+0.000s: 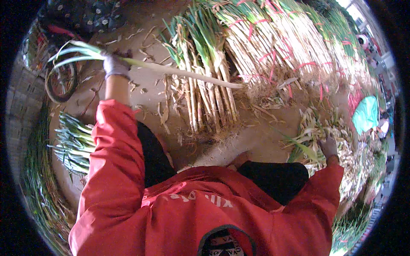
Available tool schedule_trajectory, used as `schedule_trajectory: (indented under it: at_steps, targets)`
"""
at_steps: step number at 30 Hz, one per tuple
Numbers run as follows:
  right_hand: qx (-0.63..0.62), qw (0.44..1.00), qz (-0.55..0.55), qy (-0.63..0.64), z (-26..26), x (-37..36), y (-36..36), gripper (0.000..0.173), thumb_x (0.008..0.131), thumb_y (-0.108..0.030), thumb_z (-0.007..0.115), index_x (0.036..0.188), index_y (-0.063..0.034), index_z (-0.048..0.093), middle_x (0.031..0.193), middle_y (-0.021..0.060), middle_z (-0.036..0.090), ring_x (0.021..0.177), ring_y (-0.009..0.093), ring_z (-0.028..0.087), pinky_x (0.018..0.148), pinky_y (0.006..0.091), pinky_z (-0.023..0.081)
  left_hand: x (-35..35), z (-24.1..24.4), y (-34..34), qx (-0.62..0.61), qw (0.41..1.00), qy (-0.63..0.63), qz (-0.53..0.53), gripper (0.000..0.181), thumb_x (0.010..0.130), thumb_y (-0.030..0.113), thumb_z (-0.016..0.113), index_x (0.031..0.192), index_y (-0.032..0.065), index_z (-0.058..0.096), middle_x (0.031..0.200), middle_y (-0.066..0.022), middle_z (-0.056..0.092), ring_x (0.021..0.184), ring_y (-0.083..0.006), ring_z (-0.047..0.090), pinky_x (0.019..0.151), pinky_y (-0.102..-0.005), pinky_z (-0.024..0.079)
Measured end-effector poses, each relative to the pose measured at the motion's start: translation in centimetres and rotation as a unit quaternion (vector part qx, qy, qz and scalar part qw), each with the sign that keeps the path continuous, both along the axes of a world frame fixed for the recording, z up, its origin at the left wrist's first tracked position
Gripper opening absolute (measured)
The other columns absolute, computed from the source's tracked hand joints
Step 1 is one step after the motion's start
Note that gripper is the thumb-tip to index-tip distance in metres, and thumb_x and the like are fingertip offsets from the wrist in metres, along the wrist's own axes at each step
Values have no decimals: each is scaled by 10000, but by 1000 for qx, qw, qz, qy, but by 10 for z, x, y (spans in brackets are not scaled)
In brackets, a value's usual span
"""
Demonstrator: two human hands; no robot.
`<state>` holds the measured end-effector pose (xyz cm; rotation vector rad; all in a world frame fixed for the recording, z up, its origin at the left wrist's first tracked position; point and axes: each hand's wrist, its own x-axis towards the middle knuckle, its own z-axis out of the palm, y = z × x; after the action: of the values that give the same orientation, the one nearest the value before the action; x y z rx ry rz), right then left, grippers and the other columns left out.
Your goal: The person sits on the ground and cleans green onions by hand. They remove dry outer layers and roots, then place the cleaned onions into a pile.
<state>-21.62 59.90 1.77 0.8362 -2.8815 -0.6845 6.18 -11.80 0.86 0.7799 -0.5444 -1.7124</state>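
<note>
My left hand (117, 65), in a pale glove, is closed around a long green onion (179, 72) near its leaves. The stalk stretches to the right, its root end above several loose green onions (208, 96) lying on the floor. My right hand (328, 147), also gloved, is at the right over a heap of peeled outer leaves and husks (344, 160). A green leaf (304, 148) lies beside it; whether the fingers touch or grip any of the heap cannot be told.
Green onion bundles tied with red ribbon (272, 41) lie at the upper right. Another pile of green onions (75, 144) is at my left, near a wheel (61, 81). A turquoise bag (365, 115) sits at far right. Dry leaf scraps litter the floor (144, 86).
</note>
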Motion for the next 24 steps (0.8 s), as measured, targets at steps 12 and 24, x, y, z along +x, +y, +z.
schedule_trajectory:
  at_steps: [12, 24]
  targets:
    - [-479, 751, 154, -428, -64, 123, -281, 261, 795, -208, 515, 973, -18, 495, 707, 96, 548, 600, 187, 517, 569, 285, 429, -63, 2, 100, -78, 994, -55, -52, 197, 795, 202, 437, 713, 24, 416, 528, -84, 417, 401, -203, 437, 390, -326, 435]
    - [-474, 447, -62, -756, 19, 237, -333, 287, 817, -318, 467, 901, -45, 500, 633, 29, 521, 499, 111, 481, 456, 262, 411, -15, -61, 236, 35, 970, -178, -164, 333, 745, 180, 561, 1000, -1, 448, 710, -38, 512, 589, -131, 461, 514, -258, 407]
